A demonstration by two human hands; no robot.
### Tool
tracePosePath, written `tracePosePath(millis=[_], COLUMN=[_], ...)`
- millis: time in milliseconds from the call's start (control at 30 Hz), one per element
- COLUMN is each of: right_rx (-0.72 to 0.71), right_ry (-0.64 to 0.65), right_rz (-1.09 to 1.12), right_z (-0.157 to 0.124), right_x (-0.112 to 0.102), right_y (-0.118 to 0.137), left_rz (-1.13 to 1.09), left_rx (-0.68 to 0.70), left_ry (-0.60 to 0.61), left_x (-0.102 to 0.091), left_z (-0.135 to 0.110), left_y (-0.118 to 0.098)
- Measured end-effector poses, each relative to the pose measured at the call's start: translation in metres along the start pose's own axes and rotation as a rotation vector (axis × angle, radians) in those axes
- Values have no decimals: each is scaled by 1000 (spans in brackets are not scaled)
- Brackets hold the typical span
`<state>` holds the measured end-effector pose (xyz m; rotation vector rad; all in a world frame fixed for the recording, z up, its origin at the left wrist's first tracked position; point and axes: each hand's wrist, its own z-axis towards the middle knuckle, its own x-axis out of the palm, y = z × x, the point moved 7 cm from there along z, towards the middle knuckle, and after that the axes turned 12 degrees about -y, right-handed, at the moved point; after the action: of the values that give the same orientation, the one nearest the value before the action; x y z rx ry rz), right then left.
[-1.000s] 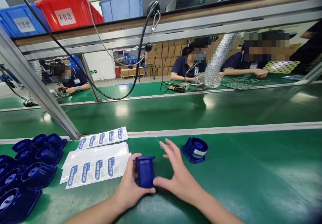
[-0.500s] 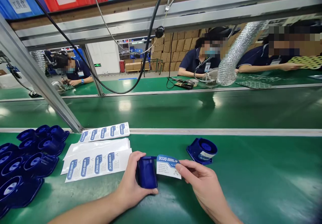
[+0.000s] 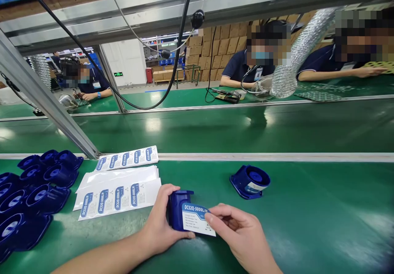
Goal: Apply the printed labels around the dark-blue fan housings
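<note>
Green worktop [image 3: 323, 216]: blue housings [image 3: 46, 204] grouped at left, label sheets [image 3: 117, 198] beside them. Worker's left hand [image 3: 158, 220] has fingers clamped around a held housing [image 3: 176, 212]; right hand [image 3: 237, 229] pinches a label [image 3: 193, 220] overlapping that housing's front. Labelled housing [image 3: 250, 183] sits farther right.

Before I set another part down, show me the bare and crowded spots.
Bare: the green worktop right of the labelled blue part, and the patch between that part and the label sheets, beyond the right hand. Crowded: the left end, packed with blue parts; and the middle, where the left hand holds a blue housing.
</note>
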<state>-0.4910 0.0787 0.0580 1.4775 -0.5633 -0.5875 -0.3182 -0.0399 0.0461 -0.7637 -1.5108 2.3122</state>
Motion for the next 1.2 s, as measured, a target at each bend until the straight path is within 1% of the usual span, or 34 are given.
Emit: tracePosePath(millis=[167, 733, 1033, 1200], right_rx=[60, 52, 57, 47], right_ry=[-50, -32, -59, -45], right_rz=[39, -14, 13, 5], right_z=[-3, -3, -4, -3], right_x=[2, 4, 4, 5], right_y=[0, 2, 2, 3], left_rz=[-13, 1, -11, -2], left_rx=[1, 4, 7, -8], left_ry=[8, 8, 10, 11], left_x=[1, 1, 0, 0], left_z=[0, -1, 1, 1], left_y=[-2, 0, -2, -2])
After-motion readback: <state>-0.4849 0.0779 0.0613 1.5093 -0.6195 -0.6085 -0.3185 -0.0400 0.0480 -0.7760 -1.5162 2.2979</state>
